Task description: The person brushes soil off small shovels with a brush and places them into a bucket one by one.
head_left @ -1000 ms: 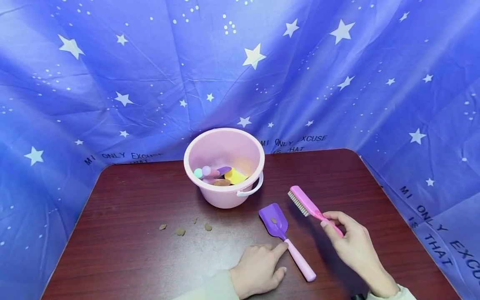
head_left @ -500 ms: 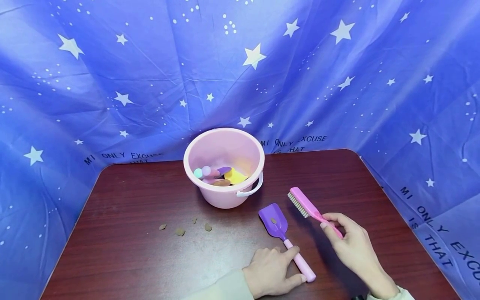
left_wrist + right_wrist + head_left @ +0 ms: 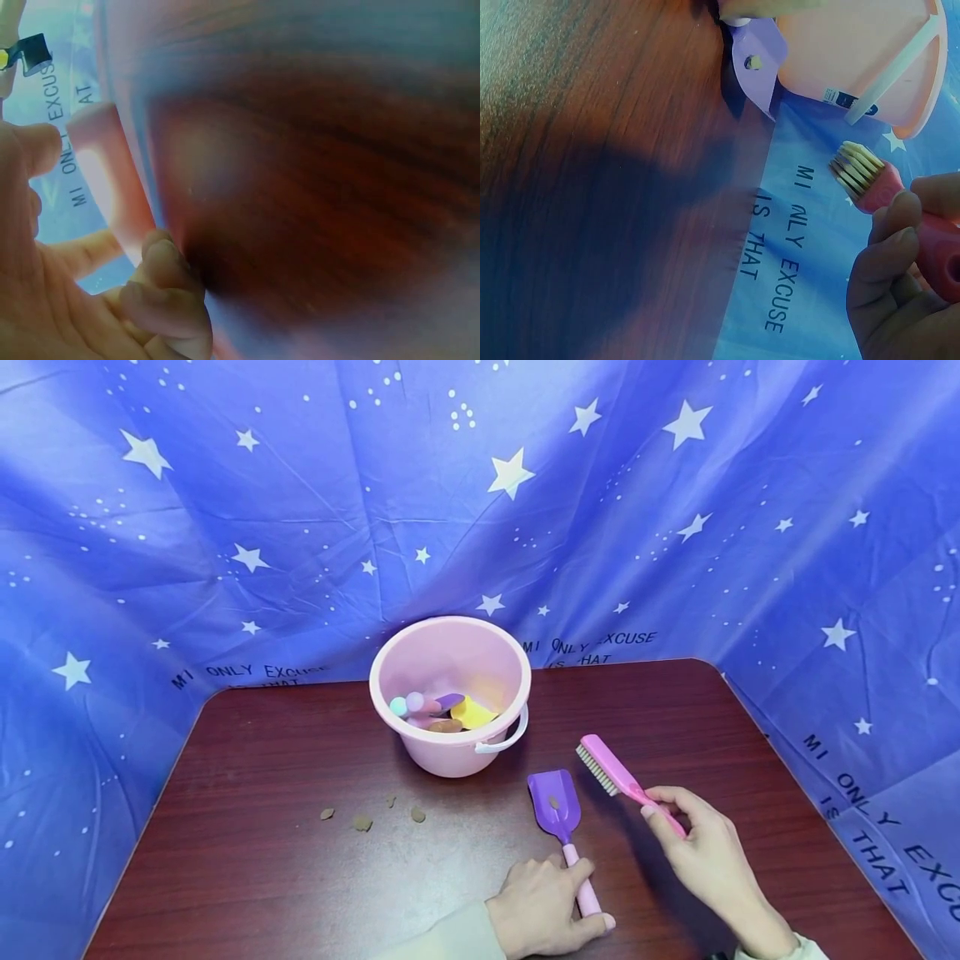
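Observation:
In the head view my left hand (image 3: 538, 906) lies over the pink handle of a purple toy shovel (image 3: 553, 814), index finger across it and thumb by its end. The left wrist view shows the handle (image 3: 112, 176) between thumb and fingers. A brown flake (image 3: 554, 802) rests in the shovel's scoop. My right hand (image 3: 708, 852) grips a pink brush (image 3: 611, 764) by its handle, above the table, its pale bristles facing left and down. Several brown flakes, among them a larger one (image 3: 363, 822), lie on the table to the left of the shovel.
A pink bucket (image 3: 450, 756) with a white handle (image 3: 501, 744) stands behind the shovel. Inside are a yellow piece (image 3: 472, 713) and several colourful toy parts. The dark wooden table (image 3: 247, 752) ends at a blue star-printed cloth (image 3: 420, 468).
My left hand has moved right, from touching the shovel's handle to holding it. The shovel has turned slightly, its scoop shifting right and handle end left. The brush has stayed nearly still.

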A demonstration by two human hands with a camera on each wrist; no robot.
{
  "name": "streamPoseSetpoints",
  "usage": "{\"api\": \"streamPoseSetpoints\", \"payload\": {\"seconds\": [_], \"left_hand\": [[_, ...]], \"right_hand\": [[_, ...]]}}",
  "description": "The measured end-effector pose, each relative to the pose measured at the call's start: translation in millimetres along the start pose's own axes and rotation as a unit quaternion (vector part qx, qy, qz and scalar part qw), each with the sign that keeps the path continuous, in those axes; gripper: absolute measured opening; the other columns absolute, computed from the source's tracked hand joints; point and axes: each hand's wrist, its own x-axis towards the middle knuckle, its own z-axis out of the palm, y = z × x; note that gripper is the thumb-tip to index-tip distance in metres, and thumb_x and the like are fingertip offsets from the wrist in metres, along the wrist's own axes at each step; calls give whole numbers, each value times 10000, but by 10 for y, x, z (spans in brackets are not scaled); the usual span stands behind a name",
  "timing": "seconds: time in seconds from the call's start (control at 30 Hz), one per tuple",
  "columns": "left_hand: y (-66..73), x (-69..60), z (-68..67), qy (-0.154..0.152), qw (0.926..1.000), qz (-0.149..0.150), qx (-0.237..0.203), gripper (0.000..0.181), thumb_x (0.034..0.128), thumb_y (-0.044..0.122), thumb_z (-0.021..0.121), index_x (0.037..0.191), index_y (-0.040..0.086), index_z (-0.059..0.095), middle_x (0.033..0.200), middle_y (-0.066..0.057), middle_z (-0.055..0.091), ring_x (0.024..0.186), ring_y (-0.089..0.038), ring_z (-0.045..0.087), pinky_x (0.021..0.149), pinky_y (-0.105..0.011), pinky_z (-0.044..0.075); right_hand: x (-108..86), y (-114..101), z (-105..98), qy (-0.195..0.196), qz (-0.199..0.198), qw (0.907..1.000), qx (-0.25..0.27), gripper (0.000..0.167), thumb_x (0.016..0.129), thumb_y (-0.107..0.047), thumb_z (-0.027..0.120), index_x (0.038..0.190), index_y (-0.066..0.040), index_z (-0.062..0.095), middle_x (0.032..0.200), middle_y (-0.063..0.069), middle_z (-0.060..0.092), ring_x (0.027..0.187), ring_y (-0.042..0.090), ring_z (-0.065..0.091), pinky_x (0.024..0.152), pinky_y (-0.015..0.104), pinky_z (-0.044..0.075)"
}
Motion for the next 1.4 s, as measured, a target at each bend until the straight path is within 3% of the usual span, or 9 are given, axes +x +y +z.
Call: {"api": "streamPoseSetpoints", "payload": {"seconds": [0.3, 0.47, 0.83, 1.13, 1.4], "left_hand": [[-19, -66, -22, -112, 9998, -152, 7, 415, 786, 653, 599, 941, 272, 544, 718, 21, 535, 572, -116, 537, 448, -268, 314], [-40, -98, -17, -61, 9999, -32, 156, 397, 786, 624, 624, 866, 253, 506, 702, 47, 491, 573, -98, 539, 438, -265, 312], [-98, -163, -85, -363, 9989, -230, 171, 308, 778, 482, 689, 908, 260, 519, 719, 20, 513, 622, -127, 558, 444, -283, 339], [-171, -216, -136, -107, 9996, -270, 3, 255, 751, 311, 698, 899, 224, 508, 690, -1, 531, 569, -158, 565, 423, -286, 322], [-238, -259, -159, 46, 9986, -457, -248, 366, 678, 227, 687, 960, 164, 463, 658, 6, 515, 543, -166, 554, 415, -293, 324]], "right_hand": [[-2, -3, 15, -45, 28, 10000, 41, 207, 841, -105, 722, 1032, -164, 672, 746, -55, 533, 553, 29, 429, 467, 196, 323], [-3, -5, 18, -40, 25, 10000, 53, 210, 838, -105, 725, 1032, -170, 673, 752, -55, 535, 559, 29, 430, 470, 193, 324], [-5, -6, 38, -16, 2, 10000, 88, 216, 828, -92, 730, 1021, -170, 675, 747, -58, 534, 567, 28, 430, 479, 192, 325], [-7, -7, 39, -20, 3, 10000, 78, 214, 827, -96, 733, 1018, -174, 674, 745, -63, 530, 547, 29, 414, 467, 198, 319], [-13, -20, 35, -19, 16, 10000, 47, 217, 826, -104, 735, 1020, -179, 674, 737, -61, 525, 542, 26, 405, 467, 202, 312]]}}
